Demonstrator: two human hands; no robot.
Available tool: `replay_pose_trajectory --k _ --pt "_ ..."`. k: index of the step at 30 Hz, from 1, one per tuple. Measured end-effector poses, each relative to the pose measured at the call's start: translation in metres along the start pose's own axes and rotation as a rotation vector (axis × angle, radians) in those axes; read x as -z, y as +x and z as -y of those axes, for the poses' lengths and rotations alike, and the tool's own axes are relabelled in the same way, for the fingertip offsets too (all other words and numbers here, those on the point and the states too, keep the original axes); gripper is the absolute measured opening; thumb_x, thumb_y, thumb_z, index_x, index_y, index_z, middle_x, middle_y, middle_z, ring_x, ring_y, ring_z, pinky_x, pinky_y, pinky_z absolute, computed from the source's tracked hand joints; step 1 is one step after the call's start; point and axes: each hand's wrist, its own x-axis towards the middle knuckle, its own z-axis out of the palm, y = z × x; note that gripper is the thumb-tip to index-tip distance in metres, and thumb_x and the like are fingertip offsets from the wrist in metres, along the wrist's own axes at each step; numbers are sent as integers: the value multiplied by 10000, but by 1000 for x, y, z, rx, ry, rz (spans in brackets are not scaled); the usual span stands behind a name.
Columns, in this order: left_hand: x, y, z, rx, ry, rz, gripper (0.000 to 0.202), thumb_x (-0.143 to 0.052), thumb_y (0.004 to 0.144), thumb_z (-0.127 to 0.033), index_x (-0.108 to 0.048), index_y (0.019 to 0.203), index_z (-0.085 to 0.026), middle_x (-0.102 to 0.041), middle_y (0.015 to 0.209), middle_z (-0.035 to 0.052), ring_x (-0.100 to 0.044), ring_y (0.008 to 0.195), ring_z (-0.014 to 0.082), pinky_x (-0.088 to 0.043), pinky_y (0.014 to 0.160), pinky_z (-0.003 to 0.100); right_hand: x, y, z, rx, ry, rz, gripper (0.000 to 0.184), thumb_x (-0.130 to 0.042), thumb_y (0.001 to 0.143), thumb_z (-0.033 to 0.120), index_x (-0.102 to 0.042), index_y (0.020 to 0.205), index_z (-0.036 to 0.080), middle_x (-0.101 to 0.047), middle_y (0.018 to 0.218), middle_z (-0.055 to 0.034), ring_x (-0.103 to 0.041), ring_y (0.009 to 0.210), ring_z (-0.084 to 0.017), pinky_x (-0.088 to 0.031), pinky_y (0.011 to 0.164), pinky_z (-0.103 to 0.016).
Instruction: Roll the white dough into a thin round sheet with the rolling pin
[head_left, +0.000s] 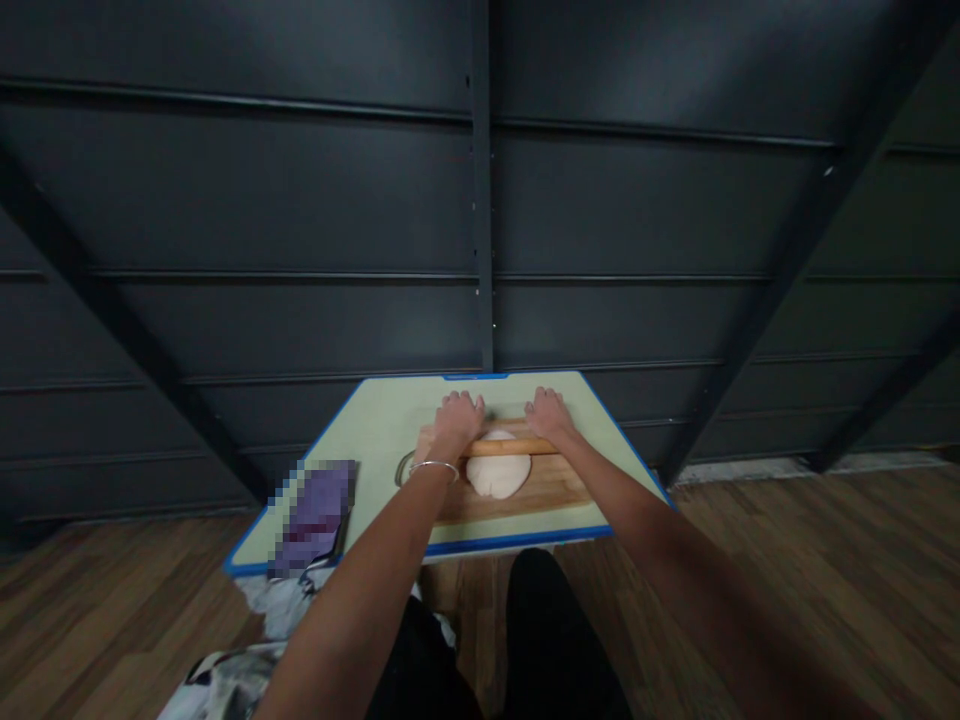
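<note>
A wooden rolling pin (504,448) lies across a flat, pale round of dough (498,476). The dough rests on a wooden cutting board (559,485) with a metal handle at its left side. My left hand (459,415) is closed on the pin's left end, and a silver bangle circles that wrist. At the other end, my right hand (549,412) grips the pin too. Both ends of the pin are hidden under my hands. Dough shows in front of the pin and a little behind it.
The board stands on a pale green table (360,425) with a blue edge. A purple, pixelated object (319,515) lies at the table's left. Pale crumpled cloth or bags (281,605) sit below that corner. A dark panelled wall (300,330) rises right behind the table.
</note>
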Motion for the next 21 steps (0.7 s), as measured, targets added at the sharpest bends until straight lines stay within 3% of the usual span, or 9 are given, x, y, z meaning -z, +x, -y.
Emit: replay_pose_trajectory --k 8,15,21 --pt "-6 -6 5 -11 -30 -9 551 -288 1124 -410 -695 1294 -80 -707 1302 239 -647 1256 337 -506 1041 431 9 -11 4 -11 5 -7 433 -426 1081 296 -627 1370 44 -663 1374 -257 -623 1259 -329 -477 1062 -395" --pt "-8 -13 15 -195 42 118 518 -443 1089 -547 -646 1403 -189 -692 1255 209 -631 1219 341 -471 1068 475 15 -20 6 -2 6 36 429 -434 1087 298 -633 1375 50 -666 1382 -261 -626 1278 -327 -466 1088 -398" --pt "5 -29 10 -262 189 191 515 -378 1117 -408 -507 1583 -230 -633 1379 225 -611 1267 358 -480 1042 480 20 -28 9 -18 8 72 448 -444 1100 332 -612 1406 50 -638 1434 -264 -608 1332 -321 -427 1140 -397"
